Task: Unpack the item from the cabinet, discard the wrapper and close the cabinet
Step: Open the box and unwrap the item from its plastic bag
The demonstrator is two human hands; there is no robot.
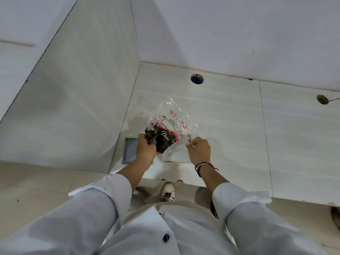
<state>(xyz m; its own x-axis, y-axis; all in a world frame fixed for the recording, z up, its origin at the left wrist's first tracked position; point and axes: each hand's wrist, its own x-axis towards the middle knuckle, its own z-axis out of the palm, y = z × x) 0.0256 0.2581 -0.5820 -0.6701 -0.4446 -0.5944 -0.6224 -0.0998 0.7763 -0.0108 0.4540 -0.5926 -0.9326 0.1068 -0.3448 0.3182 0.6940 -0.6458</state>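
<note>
A black item with red patterns and white lettering sticks halfway out of a clear crinkled plastic wrapper printed with red marks. My left hand grips the black item at its near end. My right hand pinches the wrapper's near right edge. Both are held above a pale tiled counter. No cabinet door shows in this view.
A tiled wall rises on the left and meets the counter in a corner. The counter has a round hole with blue inside and a drain-like fitting at right. A grey square and a white tile lie under my hands.
</note>
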